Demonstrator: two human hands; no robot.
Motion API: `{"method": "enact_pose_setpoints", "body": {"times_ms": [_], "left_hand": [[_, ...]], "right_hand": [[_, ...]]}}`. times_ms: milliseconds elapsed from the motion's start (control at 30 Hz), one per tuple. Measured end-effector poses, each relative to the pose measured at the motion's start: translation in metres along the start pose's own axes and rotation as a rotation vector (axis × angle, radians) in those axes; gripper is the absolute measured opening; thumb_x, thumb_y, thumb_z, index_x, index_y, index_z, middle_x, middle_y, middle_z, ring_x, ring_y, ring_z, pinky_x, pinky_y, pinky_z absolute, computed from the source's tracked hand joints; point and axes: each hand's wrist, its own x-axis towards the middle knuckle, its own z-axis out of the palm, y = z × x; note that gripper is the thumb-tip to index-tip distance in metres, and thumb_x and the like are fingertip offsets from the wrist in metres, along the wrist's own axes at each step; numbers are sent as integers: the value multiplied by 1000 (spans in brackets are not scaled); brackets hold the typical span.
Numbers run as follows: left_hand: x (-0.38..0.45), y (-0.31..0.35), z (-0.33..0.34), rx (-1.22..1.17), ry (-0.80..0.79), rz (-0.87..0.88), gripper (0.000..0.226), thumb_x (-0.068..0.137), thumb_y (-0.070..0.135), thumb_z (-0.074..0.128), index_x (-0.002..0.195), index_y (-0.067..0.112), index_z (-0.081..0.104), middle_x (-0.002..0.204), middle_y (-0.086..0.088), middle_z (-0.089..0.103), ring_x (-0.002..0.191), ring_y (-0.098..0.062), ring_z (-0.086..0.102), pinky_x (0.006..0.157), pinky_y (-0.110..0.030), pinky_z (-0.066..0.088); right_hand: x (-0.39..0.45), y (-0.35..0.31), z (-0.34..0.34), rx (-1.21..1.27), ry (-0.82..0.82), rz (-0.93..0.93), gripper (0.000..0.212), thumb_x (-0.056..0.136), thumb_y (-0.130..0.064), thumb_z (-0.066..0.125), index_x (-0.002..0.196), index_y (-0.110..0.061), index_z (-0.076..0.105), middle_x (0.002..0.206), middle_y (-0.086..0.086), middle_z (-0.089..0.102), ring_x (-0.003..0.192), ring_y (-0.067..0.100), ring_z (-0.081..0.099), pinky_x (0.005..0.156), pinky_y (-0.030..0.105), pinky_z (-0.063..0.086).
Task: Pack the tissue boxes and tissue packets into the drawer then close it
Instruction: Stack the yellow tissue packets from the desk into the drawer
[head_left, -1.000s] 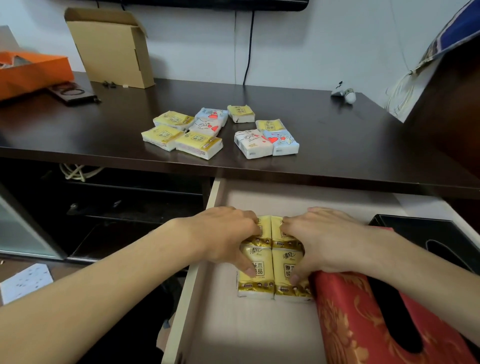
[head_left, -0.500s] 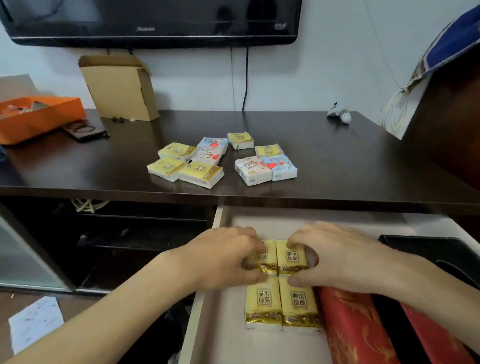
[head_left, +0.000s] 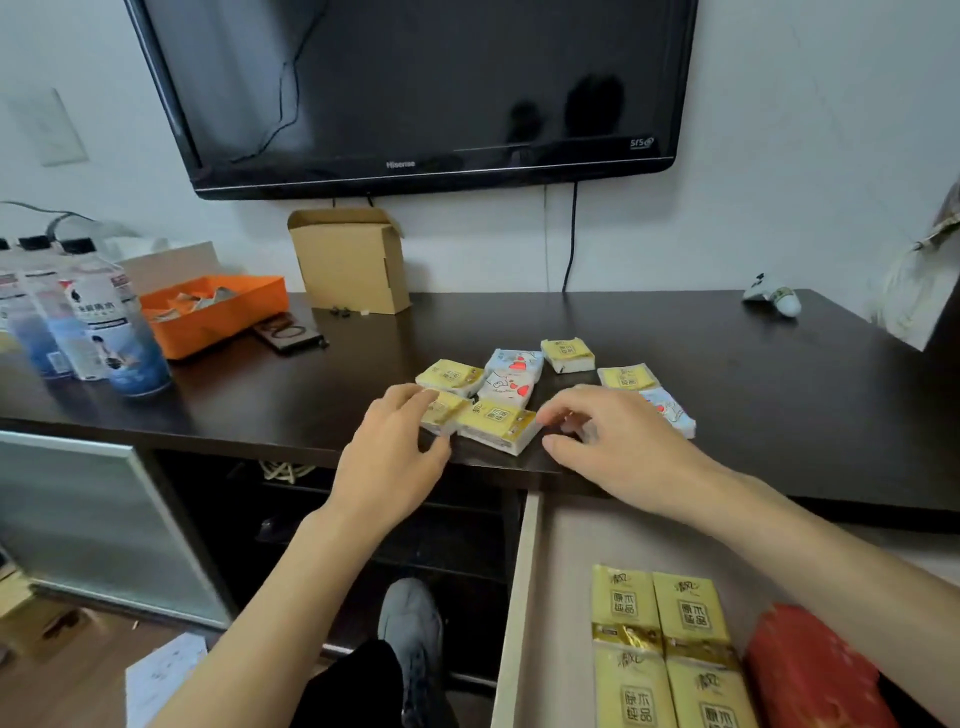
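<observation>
Several small tissue packets lie on the dark tabletop (head_left: 727, 405): yellow ones (head_left: 496, 423) (head_left: 449, 375) (head_left: 567, 354) (head_left: 626, 376), white ones with red hearts (head_left: 506, 387) and a pale blue one (head_left: 670, 413). My left hand (head_left: 395, 452) lays its fingers on the front-left yellow packet (head_left: 439, 413), thumb at its near edge. My right hand (head_left: 618, 436) hovers with loosely bent fingers over a white packet that it mostly hides. Below, the open drawer (head_left: 519, 597) holds several yellow tissue packets (head_left: 660, 649) side by side and a red tissue box (head_left: 810, 675) to their right.
A black TV (head_left: 415, 88) hangs on the wall. At the back left stand a cardboard box (head_left: 350, 260), an orange tray (head_left: 213, 312) and water bottles (head_left: 104, 322). A small white object (head_left: 774, 300) lies far right. My shoe (head_left: 410, 623) is below, left of the drawer.
Both hands left the yellow packets in the drawer and rose to the packets on the tabletop. The view tilted upward, showing the TV and bottles.
</observation>
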Motion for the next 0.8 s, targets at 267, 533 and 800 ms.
{"method": "enact_pose_setpoints", "body": {"times_ms": [267, 533, 800], "left_hand": [[6, -13, 9, 95, -21, -41, 29, 95, 42, 53, 109, 20, 66, 123, 3, 60, 114, -20, 53, 86, -36, 47], [5, -8, -1, -82, -128, -163, 28, 81, 53, 69, 83, 27, 57, 101, 8, 57, 91, -16, 57, 69, -33, 45], [-10, -1, -15, -194, -156, -107, 21, 74, 41, 79, 80, 33, 60, 109, 8, 57, 98, -16, 55, 81, -37, 49]], "right_hand": [[31, -14, 34, -435, -51, -100, 45, 98, -46, 54, 141, -31, 61, 134, -6, 59, 125, 16, 44, 77, 36, 44], [26, -10, 21, -502, -86, -121, 34, 92, -46, 60, 121, -30, 66, 115, -7, 52, 114, 14, 41, 79, 42, 50], [42, -10, 5, -404, -407, -69, 27, 90, -38, 65, 111, -30, 50, 131, -2, 49, 121, 21, 50, 98, 46, 49]]}}
